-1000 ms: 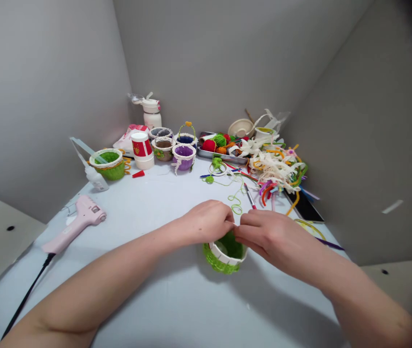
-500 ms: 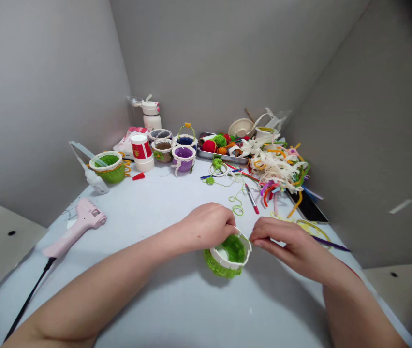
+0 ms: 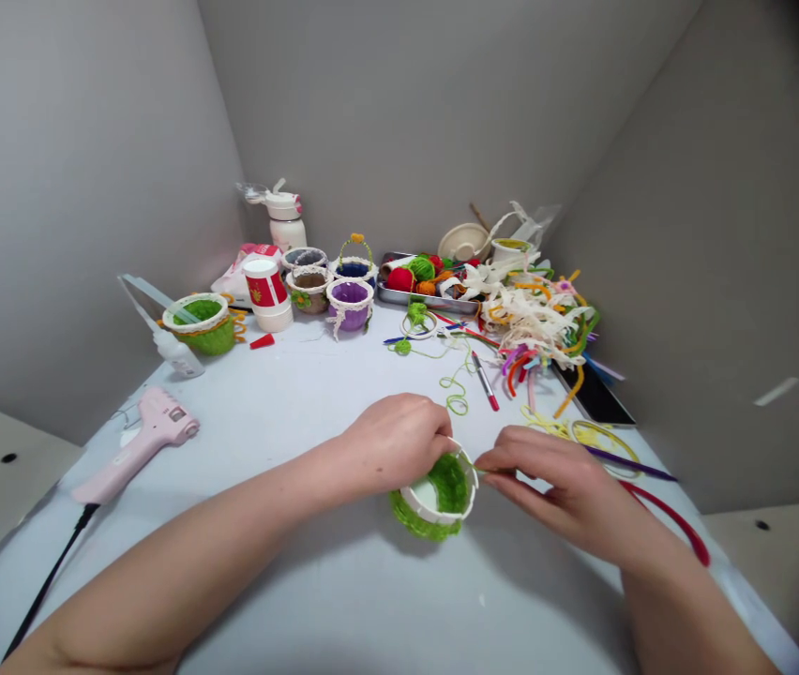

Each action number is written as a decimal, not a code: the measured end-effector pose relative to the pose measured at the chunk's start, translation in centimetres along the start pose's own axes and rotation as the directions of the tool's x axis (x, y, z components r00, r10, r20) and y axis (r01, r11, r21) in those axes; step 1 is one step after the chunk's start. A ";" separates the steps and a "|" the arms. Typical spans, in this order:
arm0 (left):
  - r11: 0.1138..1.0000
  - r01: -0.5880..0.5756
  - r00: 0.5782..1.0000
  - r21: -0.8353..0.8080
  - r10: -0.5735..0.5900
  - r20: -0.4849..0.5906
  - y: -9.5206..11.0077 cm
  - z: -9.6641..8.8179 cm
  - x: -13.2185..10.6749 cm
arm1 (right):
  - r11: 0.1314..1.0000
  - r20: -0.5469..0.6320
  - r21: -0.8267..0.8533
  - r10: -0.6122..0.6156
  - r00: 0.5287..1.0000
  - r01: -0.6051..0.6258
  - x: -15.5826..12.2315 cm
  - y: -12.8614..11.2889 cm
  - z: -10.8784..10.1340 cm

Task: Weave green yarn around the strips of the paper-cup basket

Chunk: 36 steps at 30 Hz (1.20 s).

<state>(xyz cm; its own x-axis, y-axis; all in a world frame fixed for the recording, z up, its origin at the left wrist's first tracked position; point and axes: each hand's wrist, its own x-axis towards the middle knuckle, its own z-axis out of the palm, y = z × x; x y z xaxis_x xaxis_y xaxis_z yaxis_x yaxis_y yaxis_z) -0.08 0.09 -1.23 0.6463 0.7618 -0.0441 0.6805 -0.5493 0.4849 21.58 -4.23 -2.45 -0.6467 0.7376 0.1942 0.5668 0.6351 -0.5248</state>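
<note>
My left hand (image 3: 399, 441) grips the yarn-wrapped basket (image 3: 426, 527) by its rim; just right of those fingers, my right hand (image 3: 558, 473) pinches a green strand (image 3: 479, 471) (a pen (image 3: 485, 382) lies beyond).

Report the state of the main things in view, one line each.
Held green basket: open-topped
Left hand: closed on its rim
Right hand: pinching thin green strand
Pink glue gun: lying down, cord attached
Silver pen: lying flat
Phone: screen dark, partly covered
Metal tray: open, holding yarn balls
White flask: upright
Purple basket: upright
</note>
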 end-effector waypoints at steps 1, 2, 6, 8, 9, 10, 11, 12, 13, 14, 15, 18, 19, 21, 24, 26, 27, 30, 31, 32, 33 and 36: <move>1.000 -0.001 1.000 0.001 0.001 -0.001 0.0 0.0 0.0 | 1.000 -0.023 -0.012 -0.015 1.000 0.015 -0.1 -0.1 0.0; 1.000 -0.003 1.000 0.001 0.003 -0.002 -0.1 0.1 0.0 | 0.999 -0.044 -0.023 -0.029 0.999 0.028 -0.1 -0.2 0.1; 1.000 -0.015 1.000 0.010 0.015 -0.005 -0.1 0.2 0.0 | 0.996 -0.076 -0.065 -0.070 0.995 0.065 0.1 -0.4 0.3; 1.000 -0.017 1.000 0.014 0.017 -0.009 -0.1 0.2 0.0 | 0.992 -0.062 -0.081 -0.098 0.993 0.093 0.2 -0.4 0.3; 1.000 -0.017 1.000 0.018 0.017 -0.012 -0.1 0.2 0.0 | 0.990 -0.050 -0.088 -0.112 0.992 0.108 0.2 -0.4 0.3; 1.000 -0.018 1.000 0.020 0.019 -0.013 -0.1 0.2 0.0 | 0.988 -0.039 -0.097 -0.126 0.991 0.122 0.3 -0.5 0.3; 1.000 -0.019 1.000 0.022 0.019 -0.014 -0.1 0.2 0.0 | 0.985 -0.028 -0.107 -0.138 0.990 0.135 0.3 -0.5 0.3; 1.000 -0.018 1.000 0.024 0.019 -0.013 0.0 0.2 0.0 | 0.982 -0.018 -0.119 -0.149 0.989 0.146 0.2 -0.5 0.3; 1.000 -0.017 1.000 0.024 0.018 -0.010 0.0 0.2 0.0 | 0.979 -0.011 -0.133 -0.157 0.987 0.154 0.2 -0.5 0.3; 1.000 -0.016 1.000 0.024 0.016 -0.010 0.0 0.2 0.0 | 0.976 -0.008 -0.145 -0.164 0.987 0.161 0.2 -0.5 0.3; 1.000 -0.016 1.000 0.023 0.016 -0.008 0.0 0.1 -0.1 | 0.974 -0.005 -0.156 -0.167 0.986 0.165 0.1 -0.5 0.3; 1.000 -0.012 1.000 0.029 0.012 -0.001 0.2 0.0 -0.1 | 0.969 0.015 -0.181 -0.167 0.986 0.167 0.1 -0.5 0.3; 0.999 -0.010 1.000 0.034 0.010 0.003 0.2 -0.1 -0.1 | 0.969 0.028 -0.187 -0.160 0.987 0.163 0.1 -0.5 0.3; 0.999 -0.007 1.000 0.042 0.006 0.010 0.3 -0.1 -0.1 | 0.969 0.058 -0.198 -0.138 0.989 0.146 0.1 -0.6 0.3; 0.999 -0.009 1.000 0.043 0.008 0.011 0.4 0.0 -0.1 | 0.974 0.085 -0.198 -0.098 0.992 0.113 -0.1 -0.8 0.1; 0.999 -0.014 1.000 0.037 0.013 0.013 0.3 0.1 -0.2 | 0.976 0.086 -0.194 -0.079 0.993 0.094 -0.3 -0.9 0.0; 0.999 -0.016 1.000 0.033 0.015 0.014 0.3 0.1 -0.2 | 0.978 0.084 -0.192 -0.071 0.994 0.086 -0.4 -0.8 -0.1; 0.999 -0.019 1.000 0.033 0.018 0.010 0.3 0.2 -0.3 | 0.984 0.087 -0.165 -0.050 0.995 0.063 -0.8 -0.7 -0.3; 0.999 -0.020 1.000 0.038 0.020 0.006 0.3 0.3 -0.3 | 0.989 0.090 -0.141 -0.039 0.995 0.052 -0.8 -0.6 -0.3; 0.999 -0.024 1.000 0.045 0.024 0.002 0.3 0.3 -0.3 | 0.994 0.094 -0.107 -0.021 0.995 0.031 -0.8 -0.4 -0.4; 0.998 -0.028 1.000 0.054 0.028 -0.003 0.4 0.3 -0.3 | 0.998 0.100 -0.061 0.004 0.995 0.002 -0.8 -0.2 -0.4; 0.996 -0.034 0.999 0.080 0.034 -0.003 0.6 0.2 -0.4 | 0.981 0.152 0.145 0.110 0.982 -0.132 -0.5 0.9 -0.4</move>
<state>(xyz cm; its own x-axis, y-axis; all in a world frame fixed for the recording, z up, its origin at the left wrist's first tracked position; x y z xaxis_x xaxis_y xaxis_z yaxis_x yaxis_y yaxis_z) 0.11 -0.64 -1.11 0.6679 0.7439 -0.0245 0.6839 -0.6003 0.4147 22.62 -3.89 -2.70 -0.6506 0.7594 0.0068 0.5675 0.4921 -0.6602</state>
